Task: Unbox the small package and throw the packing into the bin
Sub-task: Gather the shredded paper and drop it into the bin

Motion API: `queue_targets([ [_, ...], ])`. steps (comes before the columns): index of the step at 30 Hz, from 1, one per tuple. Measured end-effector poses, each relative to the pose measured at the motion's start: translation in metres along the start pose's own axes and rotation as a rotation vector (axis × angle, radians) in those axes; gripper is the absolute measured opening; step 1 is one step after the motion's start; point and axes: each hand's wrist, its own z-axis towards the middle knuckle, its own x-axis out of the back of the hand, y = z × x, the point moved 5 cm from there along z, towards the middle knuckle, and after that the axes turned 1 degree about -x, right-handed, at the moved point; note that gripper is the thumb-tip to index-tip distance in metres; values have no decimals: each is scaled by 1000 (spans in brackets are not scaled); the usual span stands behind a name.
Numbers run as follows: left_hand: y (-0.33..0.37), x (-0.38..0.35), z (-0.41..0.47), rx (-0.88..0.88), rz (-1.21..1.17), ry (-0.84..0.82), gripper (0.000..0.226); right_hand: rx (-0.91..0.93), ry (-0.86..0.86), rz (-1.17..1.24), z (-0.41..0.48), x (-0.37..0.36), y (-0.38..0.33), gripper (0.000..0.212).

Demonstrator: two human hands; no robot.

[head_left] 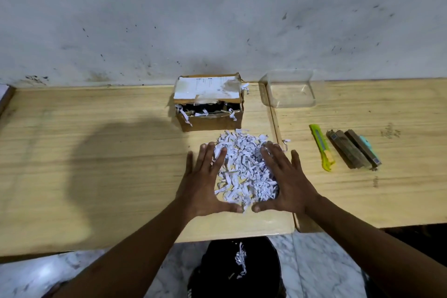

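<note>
A small cardboard box (210, 122) stands open near the wall, its labelled flap raised and shreds hanging over its rim. In front of it lies a heap of white shredded paper (244, 167) on the wooden table (96, 152). My left hand (205, 181) and my right hand (284, 179) cup the heap from either side, fingers spread, thumbs nearly meeting at its near edge. Neither hand has lifted anything. Below the table's front edge stands a black bin (217, 283) with a few paper shreds (240, 261) inside.
A clear plastic tub (290, 89) sits at the back right. Further right lie a yellow utility knife (323, 147), brown wooden blocks (350, 150) and a teal item (367, 145). A seam (275, 123) divides two tabletops. Marble floor shows below.
</note>
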Motion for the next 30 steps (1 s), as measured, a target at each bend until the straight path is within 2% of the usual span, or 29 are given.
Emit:
queue_targets([
  [5,-7,8,22,29,-83,59,145,-67,28,46,12,2,2,141],
  [11,2,17,27,-157,-109,91,157,-18,35,4,29,8,-1,153],
  [18,6,13,56,-226,-74,101,155,82,-1,-11,62,3,9,142],
  [22,2,12,64,-281,-111,150,133,171,30,-15,69,-2,14,108],
  [26,-3,6,66,-320,-143,211,92,203,102,98,68,-4,12,84],
  [30,0,6,68,-310,-151,257,69,266,273,127,66,-8,-5,60],
])
